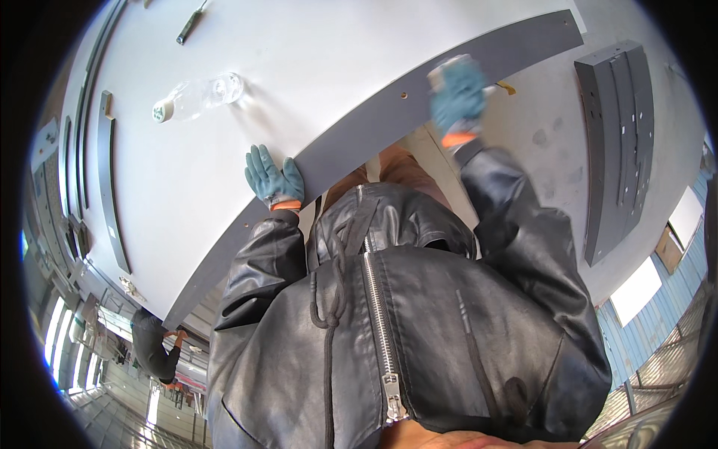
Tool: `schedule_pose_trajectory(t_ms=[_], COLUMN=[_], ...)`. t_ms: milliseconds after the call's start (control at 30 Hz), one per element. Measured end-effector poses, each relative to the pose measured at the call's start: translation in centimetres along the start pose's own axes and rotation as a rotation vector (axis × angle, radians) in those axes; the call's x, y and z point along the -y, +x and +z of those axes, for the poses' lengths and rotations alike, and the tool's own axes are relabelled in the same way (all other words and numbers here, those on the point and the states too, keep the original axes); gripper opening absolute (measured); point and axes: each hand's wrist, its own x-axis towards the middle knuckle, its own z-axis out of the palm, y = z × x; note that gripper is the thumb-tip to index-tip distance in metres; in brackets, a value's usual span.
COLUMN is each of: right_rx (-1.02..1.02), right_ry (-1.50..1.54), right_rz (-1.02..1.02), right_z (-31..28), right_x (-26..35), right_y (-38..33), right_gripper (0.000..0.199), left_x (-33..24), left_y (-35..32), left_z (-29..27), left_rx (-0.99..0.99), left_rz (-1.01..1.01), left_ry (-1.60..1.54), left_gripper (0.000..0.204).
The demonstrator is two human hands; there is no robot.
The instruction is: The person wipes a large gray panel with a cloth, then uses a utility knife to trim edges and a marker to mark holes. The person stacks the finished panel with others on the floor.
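A long dark grey board (351, 136) lies slantwise along the near side of the white tabletop, with small holes along it. My left hand (272, 176), in a blue-green glove with an orange cuff, rests flat with its fingers spread at the board's far edge. Over the board's right part, my right hand (458, 96), gloved alike, is closed on a whitish pad (443, 69). Motion blurs this hand, and most of the pad is hidden under the fingers. Beside it a small yellow piece (506, 88) shows at the board's near edge.
On the white table (299, 45) lie a clear plastic bottle (198, 97) and a dark-handled screwdriver (188, 28). Grey boards are stacked (617, 142) at the right. Narrow grey strips (111, 179) lie at the left. Another person (155, 346) stands beyond the table's left end.
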Motion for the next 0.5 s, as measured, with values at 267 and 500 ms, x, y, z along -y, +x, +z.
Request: schedule_pose_trajectory(t_ms=[267,500], right_rx=[0.05,-0.587], right_ry=[0.705,-0.141], right_rz=[0.033,0.22], right_z=[4.2,2.7], right_x=[5.8,-13.7], right_y=[-6.1,4.0], right_gripper=[0.048,0.037], left_x=[0.4,0.8], left_y=[-0.1,-0.2], left_z=[0.0,-0.1], left_rx=[0.068,0.081], left_rz=[-0.001,0.002], left_ry=[0.017,0.045], left_gripper=[0.074,0.074])
